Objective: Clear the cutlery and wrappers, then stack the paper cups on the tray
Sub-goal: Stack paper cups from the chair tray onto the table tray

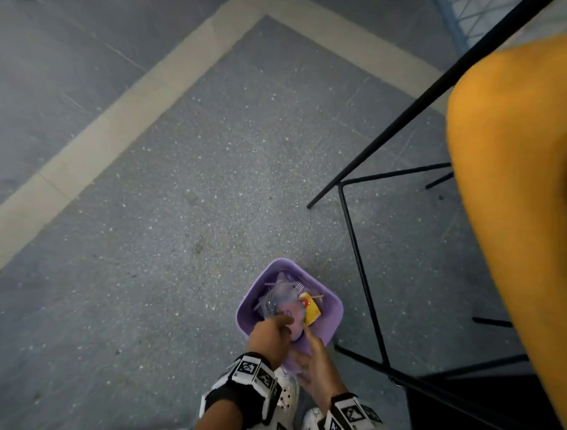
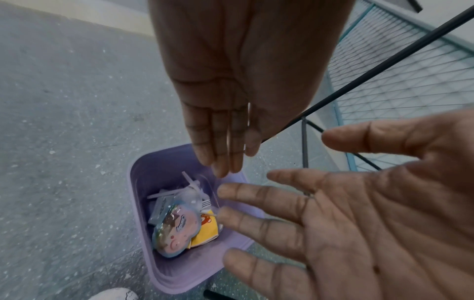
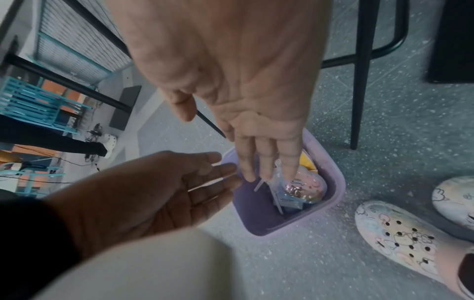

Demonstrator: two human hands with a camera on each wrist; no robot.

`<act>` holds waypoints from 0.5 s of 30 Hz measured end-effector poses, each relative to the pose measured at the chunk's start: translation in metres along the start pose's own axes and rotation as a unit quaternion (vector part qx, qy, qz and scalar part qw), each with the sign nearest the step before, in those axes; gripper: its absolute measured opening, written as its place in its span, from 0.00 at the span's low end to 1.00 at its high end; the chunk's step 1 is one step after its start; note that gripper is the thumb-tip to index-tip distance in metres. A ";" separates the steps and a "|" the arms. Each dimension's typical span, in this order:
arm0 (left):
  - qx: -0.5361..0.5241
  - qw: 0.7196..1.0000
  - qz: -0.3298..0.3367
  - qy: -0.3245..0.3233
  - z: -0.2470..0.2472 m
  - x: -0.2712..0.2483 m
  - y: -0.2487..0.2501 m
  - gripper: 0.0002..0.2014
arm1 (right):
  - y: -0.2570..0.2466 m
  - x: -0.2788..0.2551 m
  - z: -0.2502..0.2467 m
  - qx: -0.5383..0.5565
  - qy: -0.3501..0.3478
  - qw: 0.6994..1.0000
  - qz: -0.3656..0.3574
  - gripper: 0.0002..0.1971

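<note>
A purple bin [image 1: 335, 316] [image 2: 143, 182] [image 3: 251, 213] stands on the grey floor. Inside it lie a cartoon-face wrapper [image 1: 288, 306] [image 2: 177, 229] [image 3: 305, 188], a yellow wrapper [image 1: 311, 309] [image 2: 205, 231] and white plastic cutlery, including a fork [image 2: 205, 203]. My left hand [image 1: 271, 333] [image 2: 223, 154] [image 3: 179, 186] hovers over the bin's near left side with straight fingers and holds nothing. My right hand [image 1: 316, 354] [image 2: 282, 213] [image 3: 266, 162] is over the near right side, fingers spread and pointing down into the bin, also empty. No cups or tray are in view.
Black metal furniture legs [image 1: 363, 272] stand just right of the bin, under an orange-yellow seat [image 1: 517, 191]. My patterned clogs [image 3: 400, 233] are on the floor close to the bin. A blue wire rack [image 2: 397, 81] is beyond the legs. Open grey floor stretches to the left.
</note>
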State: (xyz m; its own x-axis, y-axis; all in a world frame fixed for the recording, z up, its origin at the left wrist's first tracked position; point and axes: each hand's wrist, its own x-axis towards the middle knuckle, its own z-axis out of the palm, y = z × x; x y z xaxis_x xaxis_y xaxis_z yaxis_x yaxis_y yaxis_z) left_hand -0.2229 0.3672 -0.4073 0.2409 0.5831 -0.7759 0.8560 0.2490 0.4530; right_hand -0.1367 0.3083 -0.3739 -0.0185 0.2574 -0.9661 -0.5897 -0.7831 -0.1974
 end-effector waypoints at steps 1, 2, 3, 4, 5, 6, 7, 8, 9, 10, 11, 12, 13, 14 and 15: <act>0.006 1.000 0.007 -0.002 -0.008 -0.008 0.008 0.18 | -0.005 -0.014 0.005 0.001 0.004 1.000 -0.007 0.19; 0.016 1.000 0.016 -0.005 -0.018 -0.018 0.018 0.18 | -0.011 -0.028 0.009 0.004 0.002 1.000 -0.014 0.20; 0.028 0.999 0.025 -0.004 -0.028 -0.029 0.028 0.17 | -0.019 -0.044 0.013 0.008 -0.001 1.000 -0.019 0.21; 0.036 0.999 0.038 -0.001 -0.038 -0.040 0.038 0.17 | -0.026 -0.060 0.016 0.011 -0.007 0.999 -0.035 0.22; 0.044 0.998 0.050 0.004 -0.049 -0.051 0.050 0.16 | -0.034 -0.081 0.021 0.008 -0.011 0.998 -0.058 0.21; 0.056 0.997 0.061 0.010 -0.061 -0.064 0.062 0.16 | -0.041 -0.098 0.024 0.010 -0.016 0.997 -0.075 0.19; 0.067 0.995 0.073 0.018 -0.072 -0.077 0.075 0.15 | -0.047 -0.120 0.026 0.002 -0.006 0.996 -0.092 0.16; 0.077 0.993 0.089 0.026 -0.083 -0.091 0.088 0.15 | -0.053 -0.138 0.028 0.007 -0.006 0.994 -0.109 0.12; 0.082 0.990 0.108 0.033 -0.093 -0.104 0.101 0.14 | -0.057 -0.158 0.029 -0.006 -0.006 0.992 -0.128 0.09; 0.085 0.988 0.124 0.038 -0.103 -0.118 0.115 0.13 | -0.064 -0.182 0.030 -0.041 0.010 0.988 -0.147 0.09; 0.087 0.986 0.138 0.041 -0.111 -0.132 0.128 0.12 | -0.068 -0.202 0.027 -0.077 0.022 0.984 -0.160 0.13; 0.090 0.983 0.154 0.046 -0.118 -0.146 0.142 0.11 | -0.070 -0.217 0.024 -0.077 0.022 0.981 -0.175 0.18; 0.096 0.979 0.172 0.054 -0.124 -0.159 0.154 0.11 | -0.073 -0.237 0.020 -0.100 0.017 0.977 -0.188 0.23; 0.104 0.976 0.183 0.058 -0.127 -0.174 0.165 0.12 | -0.074 -0.256 0.017 -0.155 0.010 0.965 -0.213 0.22; 0.115 0.973 0.193 0.062 -0.130 -0.188 0.176 0.13 | -0.074 -0.274 0.013 -0.205 0.007 0.948 -0.242 0.20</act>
State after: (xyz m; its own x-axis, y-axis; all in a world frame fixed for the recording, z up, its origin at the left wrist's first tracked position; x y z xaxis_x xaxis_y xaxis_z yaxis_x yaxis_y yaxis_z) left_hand -0.1768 0.4018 -0.1248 0.5202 0.6906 -0.5025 0.7955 -0.1777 0.5793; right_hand -0.0981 0.3027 -0.0921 0.1870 0.6373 -0.7476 -0.1625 -0.7305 -0.6633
